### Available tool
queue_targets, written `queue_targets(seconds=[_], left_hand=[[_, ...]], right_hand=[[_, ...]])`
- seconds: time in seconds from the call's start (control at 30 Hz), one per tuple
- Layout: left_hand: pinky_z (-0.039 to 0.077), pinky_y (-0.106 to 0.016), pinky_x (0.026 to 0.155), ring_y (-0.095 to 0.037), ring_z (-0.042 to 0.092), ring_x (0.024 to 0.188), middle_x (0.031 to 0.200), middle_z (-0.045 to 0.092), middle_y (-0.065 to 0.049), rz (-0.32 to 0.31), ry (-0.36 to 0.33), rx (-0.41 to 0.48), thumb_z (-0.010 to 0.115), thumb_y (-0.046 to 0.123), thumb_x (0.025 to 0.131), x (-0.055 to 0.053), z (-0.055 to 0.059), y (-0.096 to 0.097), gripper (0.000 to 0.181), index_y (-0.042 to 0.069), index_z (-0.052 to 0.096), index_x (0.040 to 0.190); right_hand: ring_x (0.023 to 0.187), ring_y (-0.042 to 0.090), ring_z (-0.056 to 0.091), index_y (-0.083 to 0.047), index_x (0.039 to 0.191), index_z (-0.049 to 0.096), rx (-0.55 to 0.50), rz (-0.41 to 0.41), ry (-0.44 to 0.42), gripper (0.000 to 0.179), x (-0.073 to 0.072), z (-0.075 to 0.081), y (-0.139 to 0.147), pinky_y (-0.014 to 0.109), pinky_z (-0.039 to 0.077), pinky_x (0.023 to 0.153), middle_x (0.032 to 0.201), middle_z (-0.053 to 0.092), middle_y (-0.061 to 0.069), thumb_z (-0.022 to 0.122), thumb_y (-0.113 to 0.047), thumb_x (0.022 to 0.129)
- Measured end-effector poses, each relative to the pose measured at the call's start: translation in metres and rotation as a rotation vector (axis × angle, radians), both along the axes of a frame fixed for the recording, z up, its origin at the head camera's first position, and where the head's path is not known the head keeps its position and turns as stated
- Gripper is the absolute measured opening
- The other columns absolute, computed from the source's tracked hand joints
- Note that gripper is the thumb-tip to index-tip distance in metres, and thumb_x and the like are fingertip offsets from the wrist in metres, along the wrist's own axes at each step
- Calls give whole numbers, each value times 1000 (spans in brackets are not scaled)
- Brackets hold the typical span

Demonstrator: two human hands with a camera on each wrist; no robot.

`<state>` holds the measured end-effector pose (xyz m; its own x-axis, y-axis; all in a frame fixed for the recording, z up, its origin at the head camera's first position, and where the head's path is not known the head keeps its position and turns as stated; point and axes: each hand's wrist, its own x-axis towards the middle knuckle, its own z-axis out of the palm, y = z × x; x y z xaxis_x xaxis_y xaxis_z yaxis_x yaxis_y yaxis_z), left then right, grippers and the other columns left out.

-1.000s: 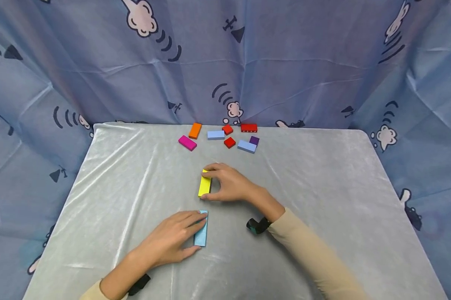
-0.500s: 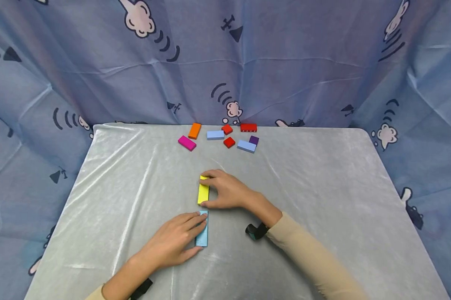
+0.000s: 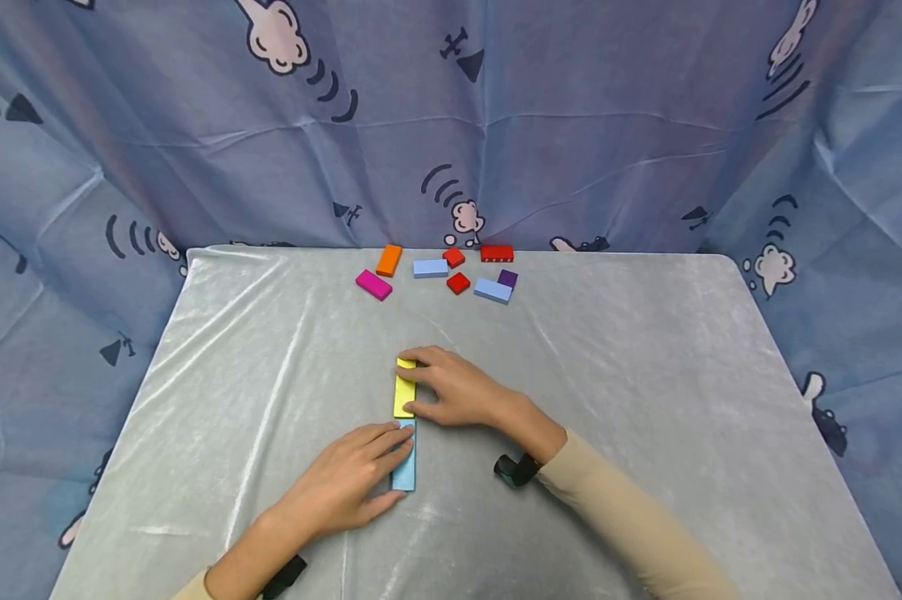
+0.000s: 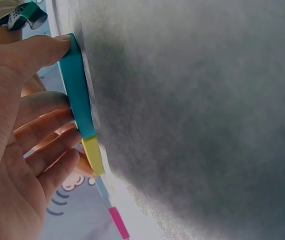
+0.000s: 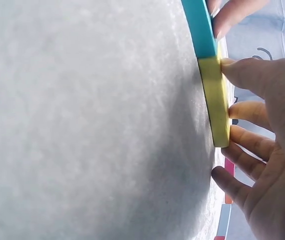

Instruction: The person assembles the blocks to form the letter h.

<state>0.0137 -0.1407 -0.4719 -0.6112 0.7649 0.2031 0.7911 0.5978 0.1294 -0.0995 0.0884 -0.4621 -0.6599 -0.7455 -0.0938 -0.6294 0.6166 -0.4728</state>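
Observation:
A light blue block lies lengthwise on the cloth near the table's middle. My left hand holds it, thumb at the near end and fingers over the far end. Directly beyond it, end to end, is a yellow block. My right hand grips this one between thumb and fingers from the right side. In the right wrist view the ends of the teal-looking blue block and the yellow block meet. The left wrist view also shows the yellow block against the blue block's end.
Towards the back edge lie a magenta block, an orange block, two pale blue blocks, two small red blocks, a longer red block and a purple block. A patterned curtain hangs behind the table.
My right hand has drawn the yellow block nearer and straightened it, closing the gap to the blue block. My left hand and the blue block have barely moved.

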Motion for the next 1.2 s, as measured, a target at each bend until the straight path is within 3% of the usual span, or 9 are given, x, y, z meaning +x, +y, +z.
queue_targets(seconds=[0.23,0.47,0.83,1.03,1.2], left_hand=[[54,-38,115,-23,62,138,145,68,-7,9,-9,11,83,45,89,1,0,0,61,5,72,133],[54,-38,115,-23,63,137,146,67,-8,19,1,19,84,45,89,2,0,0,62,4,72,134],[54,-38,114,-22,63,134,143,68,-8,37,-25,56,83,48,89,4,0,2,63,4,72,133],[54,-39,113,-22,64,131,140,68,-7,52,-57,81,81,45,91,0,2,4,59,4,73,132],[55,-41,111,-21,65,129,137,69,-4,106,-115,121,81,41,93,-9,5,4,52,8,74,132]], right_hand=[[151,28,48,-11,152,58,0,1,5,59,4,-1,1,49,41,128,161,52,9,72,-38,101],[153,27,45,-8,154,55,12,10,21,59,8,0,-2,50,32,133,165,49,10,69,-34,103],[153,29,45,-7,155,53,20,-17,-3,59,15,2,-3,46,38,130,165,47,12,69,-32,104],[153,28,46,-8,154,55,5,-25,-1,58,14,0,-3,46,39,130,164,48,11,69,-32,103],[150,29,49,-7,151,58,-37,-28,18,56,13,-3,-2,49,41,127,161,52,12,71,-31,103]])
